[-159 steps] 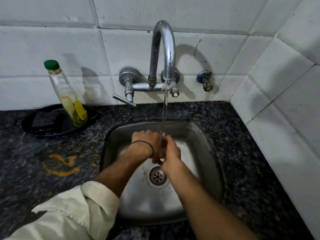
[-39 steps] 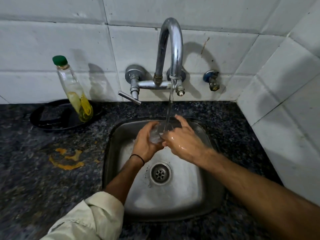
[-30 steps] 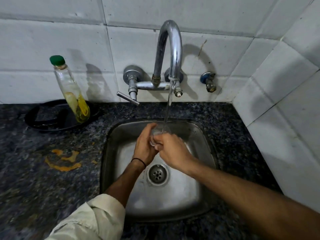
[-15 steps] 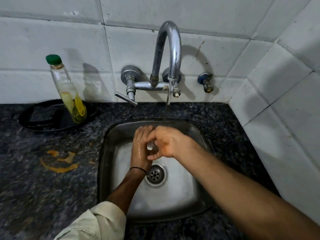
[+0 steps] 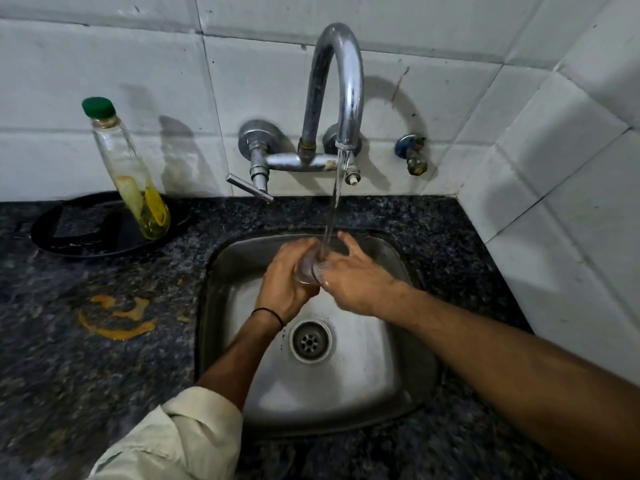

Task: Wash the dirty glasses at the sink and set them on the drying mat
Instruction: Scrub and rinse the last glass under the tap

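Observation:
A small clear glass (image 5: 309,269) sits between both hands over the steel sink (image 5: 412,375), right under the running stream from the chrome tap (image 5: 341,84). My left hand (image 5: 282,280) wraps around the glass from the left. My right hand (image 5: 353,275) meets its right side; the index finger and thumb are spread above the rim, and the other fingers are hidden against the glass. Water falls into the mouth of the glass. No drying mat is in view.
A tall bottle (image 5: 130,174) with a green cap and yellow liquid stands on a black tray (image 5: 69,233) at the back left. An orange spill (image 5: 114,317) stains the dark granite counter (image 5: 86,375). White tiled walls close the back and right. The drain (image 5: 310,341) lies below the hands.
My hands rose a little toward the stream. My right hand, which covered the glass half a second ago, has opened its fingers, so the glass shows again.

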Tool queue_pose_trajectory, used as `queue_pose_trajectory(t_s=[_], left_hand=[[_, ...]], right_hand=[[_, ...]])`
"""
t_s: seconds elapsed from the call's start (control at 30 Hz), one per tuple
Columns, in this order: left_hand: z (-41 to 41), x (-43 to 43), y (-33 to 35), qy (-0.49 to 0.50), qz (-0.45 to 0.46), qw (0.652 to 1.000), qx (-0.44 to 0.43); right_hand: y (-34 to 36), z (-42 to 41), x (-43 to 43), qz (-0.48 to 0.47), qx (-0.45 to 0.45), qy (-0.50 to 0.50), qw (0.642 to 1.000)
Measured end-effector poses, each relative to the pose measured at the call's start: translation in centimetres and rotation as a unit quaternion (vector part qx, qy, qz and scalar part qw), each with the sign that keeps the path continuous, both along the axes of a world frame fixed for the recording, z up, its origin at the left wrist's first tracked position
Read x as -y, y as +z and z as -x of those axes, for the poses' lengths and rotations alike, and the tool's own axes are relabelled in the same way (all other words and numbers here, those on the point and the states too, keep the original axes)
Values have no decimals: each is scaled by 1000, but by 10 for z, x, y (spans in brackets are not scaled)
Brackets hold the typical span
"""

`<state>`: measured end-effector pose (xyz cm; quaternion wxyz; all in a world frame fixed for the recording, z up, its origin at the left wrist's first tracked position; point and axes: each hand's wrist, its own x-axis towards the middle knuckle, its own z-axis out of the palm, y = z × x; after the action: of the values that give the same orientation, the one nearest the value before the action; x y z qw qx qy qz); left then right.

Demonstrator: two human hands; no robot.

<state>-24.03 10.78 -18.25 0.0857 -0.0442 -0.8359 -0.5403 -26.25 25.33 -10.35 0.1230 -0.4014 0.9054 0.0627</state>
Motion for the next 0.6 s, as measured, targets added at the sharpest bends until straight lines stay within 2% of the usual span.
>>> queue_pose_trajectory(t_s=[0.07, 0.1, 0.13, 0.17, 0.2, 0.23, 0.27, 0.3, 0.33, 0.37, 0.4, 0.47, 0.53, 0.6], left_hand=[[-2, -9, 4, 23, -13, 999, -45], [-2, -12, 4, 35, -21, 998, -56], [-2, -12, 1, 44, -20, 997, -61], [-2, -10, -2, 50, 2, 997, -66], [-2, -6, -8, 52, 51, 995, -72], [-1, -2, -13, 48, 113, 990, -74], [-1, 1, -16, 43, 169, 982, -68], [-2, 4, -14, 36, 214, 975, -53], [-4, 5, -7, 29, 253, 966, -33], [-7, 6, 3, 19, 291, 957, -11], [-8, 7, 15, 4, 338, 941, 12], [-5, 9, 39, -33, 458, 888, 9], [-3, 10, 61, -68, 526, 847, -23], [-3, 11, 76, -87, 503, 859, -35]], right_hand=[[-6, -7, 19, 119, 64, -168, 977], [-10, -9, 29, 199, 104, -257, 940], [-11, -13, 38, 279, 168, -344, 881], [-12, -16, 46, 368, 251, -425, 788], [-11, -19, 52, 454, 325, -495, 666], [-11, -22, 55, 512, 371, -545, 549], [-7, -25, 57, 552, 406, -570, 453], [-6, -27, 58, 576, 426, -584, 381], [-6, -28, 59, 593, 428, -596, 332], [-11, -27, 59, 606, 406, -607, 314], [-16, -27, 58, 614, 369, -621, 316], [-27, -23, 56, 602, 344, -634, 342], [-39, -15, 51, 574, 411, -624, 334], [-49, -7, 46, 553, 469, -617, 306]])
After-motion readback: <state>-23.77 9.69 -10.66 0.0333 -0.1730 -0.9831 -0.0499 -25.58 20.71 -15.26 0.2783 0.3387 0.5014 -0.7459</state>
